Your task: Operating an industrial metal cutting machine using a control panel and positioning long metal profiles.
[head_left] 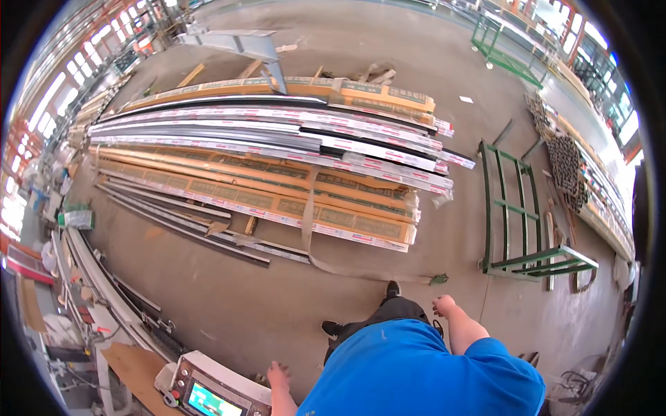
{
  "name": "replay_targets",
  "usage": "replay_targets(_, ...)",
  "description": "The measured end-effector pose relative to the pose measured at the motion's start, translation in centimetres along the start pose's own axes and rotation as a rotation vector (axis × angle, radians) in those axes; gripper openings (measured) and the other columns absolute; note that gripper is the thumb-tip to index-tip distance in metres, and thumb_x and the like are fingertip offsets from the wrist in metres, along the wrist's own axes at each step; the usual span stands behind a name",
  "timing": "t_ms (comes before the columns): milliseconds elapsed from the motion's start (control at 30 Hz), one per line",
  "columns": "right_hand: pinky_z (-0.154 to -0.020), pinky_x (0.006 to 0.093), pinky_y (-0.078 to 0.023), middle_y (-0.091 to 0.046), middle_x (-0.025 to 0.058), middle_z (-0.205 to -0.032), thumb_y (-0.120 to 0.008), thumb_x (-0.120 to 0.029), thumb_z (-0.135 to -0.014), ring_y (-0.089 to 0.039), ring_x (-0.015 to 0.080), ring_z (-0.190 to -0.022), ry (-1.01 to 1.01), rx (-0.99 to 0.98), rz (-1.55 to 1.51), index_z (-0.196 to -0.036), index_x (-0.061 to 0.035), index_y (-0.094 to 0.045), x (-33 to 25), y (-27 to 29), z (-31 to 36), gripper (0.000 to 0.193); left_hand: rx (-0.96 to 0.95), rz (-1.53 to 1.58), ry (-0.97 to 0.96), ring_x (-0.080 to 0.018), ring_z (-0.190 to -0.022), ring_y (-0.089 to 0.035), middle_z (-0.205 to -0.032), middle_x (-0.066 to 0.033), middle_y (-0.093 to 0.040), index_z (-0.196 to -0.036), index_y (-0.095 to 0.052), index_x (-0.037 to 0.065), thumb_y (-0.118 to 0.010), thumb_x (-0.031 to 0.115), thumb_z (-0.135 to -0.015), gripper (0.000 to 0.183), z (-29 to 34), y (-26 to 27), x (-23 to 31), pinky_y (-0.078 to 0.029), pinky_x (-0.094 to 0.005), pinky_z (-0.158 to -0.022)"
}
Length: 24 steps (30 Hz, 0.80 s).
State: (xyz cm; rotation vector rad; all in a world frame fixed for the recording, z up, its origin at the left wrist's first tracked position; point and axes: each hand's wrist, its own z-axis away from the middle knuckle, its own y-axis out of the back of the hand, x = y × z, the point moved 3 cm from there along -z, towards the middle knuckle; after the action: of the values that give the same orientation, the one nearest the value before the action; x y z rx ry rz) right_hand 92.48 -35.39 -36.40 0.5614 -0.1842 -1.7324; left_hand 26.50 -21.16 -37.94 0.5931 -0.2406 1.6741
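My left hand (279, 375) hangs low beside a control panel (220, 380) with a lit screen and knobs. Its fingers are loosely apart, and I see nothing in them. Out to my right side, my right hand (444, 305) is held away from my body with fingers slightly bent. It appears to hold nothing. Ahead of my feet lies a stack of long profiles (270, 142), some in white film, others in brown cardboard wrapping (277, 204). A flat pale strap (309, 215) crosses the near bundles and trails over the floor to a green end (439, 279).
A green metal frame cart (510, 208) stands at the right, with another green cart (510, 52) farther back. More long stock under a dark patterned cover (565, 170) lies at the far right. A grey metal beam (243, 47) reaches over the stack. Long rails (114, 301) run along the left.
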Motion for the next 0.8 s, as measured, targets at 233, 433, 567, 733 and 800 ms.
replay_targets(233, -0.052, 0.0327, -0.050, -0.066, 0.0124, -0.084, -0.054, -0.018, -0.087, -0.063, 0.0230, -0.061, 0.004, -0.008, -0.111, -0.111, -0.0028, -0.058, 1.9, 6.9, -4.0, 0.029, -0.074, -0.522, -0.149, -0.0235, -0.063, -0.056, -0.081, -0.0098, -0.061, -0.098, -0.053, 0.005, -0.049, 0.040, -0.092, 0.035, 0.3, -4.0, -7.2, -0.045, -0.0395, -0.050)
replay_targets(433, -0.049, 0.0328, -0.048, -0.064, 0.0121, -0.080, -0.054, -0.015, -0.087, -0.061, 0.0227, -0.058, 0.002, -0.015, -0.148, -0.107, -0.0002, -0.058, 2.5, 16.9, -10.3, 0.026, -0.192, -1.198, -0.543, -0.0260, -0.072, -0.061, -0.094, -0.0117, -0.067, -0.101, -0.059, 0.001, -0.052, 0.037, -0.091, 0.037, 4.0, -16.8, -10.2, -0.050, -0.0394, -0.059)
replay_targets(567, -0.046, 0.0328, -0.047, -0.062, 0.0118, -0.075, -0.054, -0.015, -0.087, -0.060, 0.0220, -0.054, -0.051, 0.007, -0.305, -0.100, 0.0004, -0.057, 2.0, 21.5, -13.4, 0.020, -0.372, -1.000, -0.257, -0.0219, -0.076, -0.062, -0.100, -0.0130, -0.067, -0.108, -0.058, -0.001, -0.050, 0.035, -0.092, 0.039, 13.0, -29.7, -0.6, -0.052, -0.0372, -0.062)
replay_targets(733, -0.046, 0.0322, -0.046, -0.061, 0.0114, -0.074, -0.055, -0.014, -0.087, -0.060, 0.0209, -0.055, 0.007, 0.063, -0.231, -0.097, 0.0008, -0.057, 0.8, 25.5, -16.9, 0.018, -0.128, -0.657, -0.051, -0.0184, -0.076, -0.059, -0.100, -0.0134, -0.067, -0.115, -0.056, 0.000, -0.047, 0.034, -0.093, 0.042, 14.1, -37.0, 7.7, -0.052, -0.0331, -0.063)
replay_targets(800, -0.047, 0.0314, -0.045, -0.060, 0.0102, -0.073, -0.055, -0.014, -0.086, -0.059, 0.0192, -0.055, 0.035, 0.091, -0.485, -0.094, 0.0011, -0.056, -3.5, 26.3, -15.6, 0.017, -0.098, -0.660, -0.074, -0.0186, -0.078, -0.059, -0.100, -0.0136, -0.067, -0.118, -0.055, 0.000, -0.047, 0.033, -0.093, 0.042, 13.6, -37.7, 9.2, -0.052, -0.0327, -0.064)
